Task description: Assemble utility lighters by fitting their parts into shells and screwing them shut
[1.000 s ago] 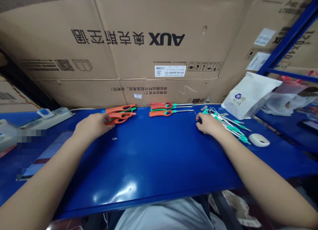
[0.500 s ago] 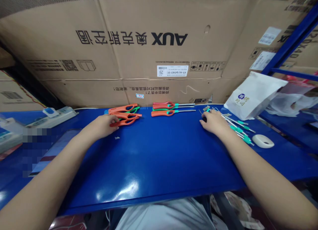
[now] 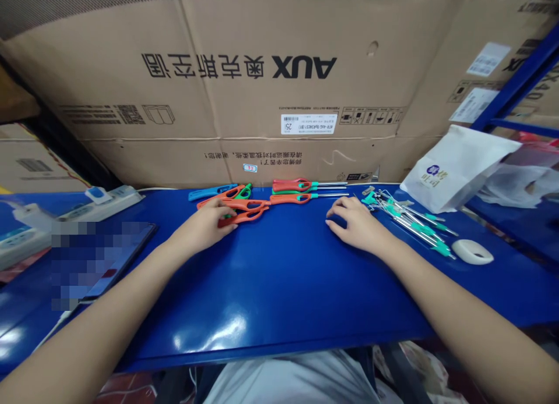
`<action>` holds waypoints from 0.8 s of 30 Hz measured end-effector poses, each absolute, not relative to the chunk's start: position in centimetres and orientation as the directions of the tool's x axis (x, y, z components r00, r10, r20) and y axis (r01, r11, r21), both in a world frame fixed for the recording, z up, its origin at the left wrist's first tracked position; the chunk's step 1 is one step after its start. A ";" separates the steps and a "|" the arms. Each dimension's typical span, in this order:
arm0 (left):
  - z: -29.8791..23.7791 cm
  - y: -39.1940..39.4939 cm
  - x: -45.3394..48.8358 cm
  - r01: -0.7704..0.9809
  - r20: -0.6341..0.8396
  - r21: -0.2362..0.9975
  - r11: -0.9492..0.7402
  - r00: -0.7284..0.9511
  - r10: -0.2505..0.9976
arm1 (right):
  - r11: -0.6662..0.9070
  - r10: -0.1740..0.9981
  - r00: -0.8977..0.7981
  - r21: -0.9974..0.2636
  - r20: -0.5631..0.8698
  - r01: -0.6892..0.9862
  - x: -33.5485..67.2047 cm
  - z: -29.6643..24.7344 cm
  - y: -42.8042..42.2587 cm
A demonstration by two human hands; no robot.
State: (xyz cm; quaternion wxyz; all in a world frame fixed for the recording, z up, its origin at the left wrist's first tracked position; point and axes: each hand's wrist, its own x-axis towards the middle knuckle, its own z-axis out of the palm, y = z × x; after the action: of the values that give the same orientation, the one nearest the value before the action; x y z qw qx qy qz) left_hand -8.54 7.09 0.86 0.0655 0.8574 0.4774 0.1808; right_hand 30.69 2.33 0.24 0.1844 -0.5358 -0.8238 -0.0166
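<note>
Right hand (image 3: 358, 226) perhaps on blue table (image 3: 279, 282)

The worktop (image 3: 271, 287) is smooth and glossy, glaring near its front edge. Toward its back edge, the orange handles (image 3: 257, 205) and blue handle (image 3: 212, 192) look like smooth plastic with a soft sheen. Nearer its right edge, shiny metal rods (image 3: 407, 221) carry green plastic collars (image 3: 441, 248). The cardboard (image 3: 244, 20) behind is matt and creased; the white bag (image 3: 458, 165) looks like matt paper.

a blue table (image 3: 271, 282) carries plastic handles (image 3: 210, 192), lighters (image 3: 286, 199), metal rods with green fittings (image 3: 424, 229), and a white oval piece (image 3: 463, 253).
</note>
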 end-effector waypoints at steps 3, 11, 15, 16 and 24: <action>0.5 7.0 -8.2 0.783 0.267 0.282 -0.555 0.491 0.829 | 0.490 0.854 -0.427 -0.183 0.296 0.852 30.2 0.2 2.1; 1.5 7.0 -9.2 0.859 0.182 0.251 -0.447 0.411 0.893 | 0.525 0.842 -0.464 -0.219 0.277 0.822 30.4 0.0 2.2; 1.4 7.4 -9.7 0.827 0.180 0.302 -0.474 0.439 0.880 | 0.524 0.843 -0.465 -0.224 0.269 0.821 30.5 0.0 2.3; 1.4 7.6 -9.8 0.814 0.193 0.314 -0.489 0.449 0.872 | 0.525 0.843 -0.465 -0.226 0.269 0.821 30.5 0.0 2.3; 3.0 7.5 -9.8 0.846 0.103 0.387 -0.366 0.355 0.929 | 0.530 0.841 -0.471 -0.229 0.268 0.816 30.4 0.2 2.2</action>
State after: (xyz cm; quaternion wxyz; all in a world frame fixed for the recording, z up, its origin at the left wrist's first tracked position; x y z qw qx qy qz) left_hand -9.76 7.46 3.01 0.1348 0.8120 0.5466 0.1540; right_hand 30.41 2.24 0.15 0.1758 -0.4835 -0.8568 0.0346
